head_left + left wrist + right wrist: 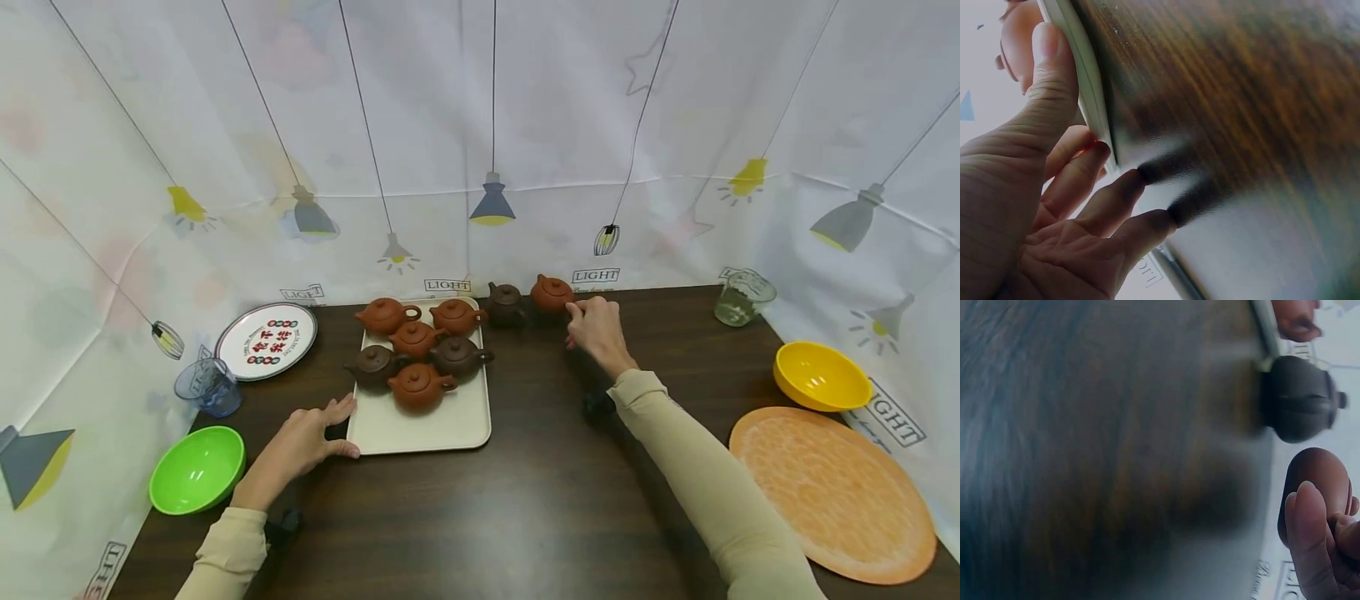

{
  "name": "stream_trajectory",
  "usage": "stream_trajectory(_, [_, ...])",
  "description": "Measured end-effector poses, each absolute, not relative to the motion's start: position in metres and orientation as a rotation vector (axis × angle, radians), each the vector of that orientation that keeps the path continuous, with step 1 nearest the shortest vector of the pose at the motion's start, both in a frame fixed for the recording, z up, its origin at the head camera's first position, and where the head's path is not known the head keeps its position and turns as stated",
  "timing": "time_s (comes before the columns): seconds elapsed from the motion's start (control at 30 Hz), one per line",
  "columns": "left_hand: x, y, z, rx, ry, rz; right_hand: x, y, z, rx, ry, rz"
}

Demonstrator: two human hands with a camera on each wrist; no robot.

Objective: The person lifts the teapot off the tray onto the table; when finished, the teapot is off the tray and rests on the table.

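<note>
Tray: was cream, rectangular and round-cornered with a raised rim; its near part lay bare.
Red pots on tray: were four lidded reddish-brown teapots, upright, spouts leftward, handles rightward.
Dark pots on tray: were two dark brown teapots, upright among the red ones.
Outer dark pot: stood upright just right of the tray's far corner.
Gripped red pot: was rounded, roughly upright, held at its right side, beside the outer dark one.

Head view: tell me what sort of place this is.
Probably a staged booth: lamp-printed sheeting lines the back and sides of a dark table bearing teapots on a cream tray.
</note>
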State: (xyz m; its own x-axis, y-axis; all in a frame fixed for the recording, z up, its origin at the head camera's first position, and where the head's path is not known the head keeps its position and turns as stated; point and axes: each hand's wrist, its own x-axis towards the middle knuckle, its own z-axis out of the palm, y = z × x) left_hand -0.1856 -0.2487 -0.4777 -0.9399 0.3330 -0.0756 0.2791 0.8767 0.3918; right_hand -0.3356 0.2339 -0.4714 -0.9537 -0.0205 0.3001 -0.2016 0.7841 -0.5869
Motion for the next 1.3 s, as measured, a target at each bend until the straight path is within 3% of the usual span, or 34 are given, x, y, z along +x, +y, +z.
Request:
stream_trajectory(0.2, [-0.186, -0.245, -0.479, 0.478, 2.892, 0.572, -0.337, 0.229, -0.484, 0.14, -2.752, 0.931])
stream_trajectory(0.53, [-0.193, -0.246, -0.476, 0.518, 2.915, 0.579, -0.332, 0.221, -0.472, 0.167, -2.706, 0.859])
stream_trajectory(0.97, [-0.186, -0.25, -0.477, 0.499, 2.92, 0.605, -0.284, 0.114, -0.452, 1.072, -2.814, 1.204])
stream_trajectory(1.17, [-0.186, -0.249, -0.478, 0.468, 2.902, 0.587, -0.272, 0.087, -0.47, 1.025, -2.953, 1.29])
stream_trajectory(1.3, [-0.186, -0.248, -0.478, 0.448, 2.898, 0.572, -0.27, 0.084, -0.472, 0.966, -3.043, 1.581])
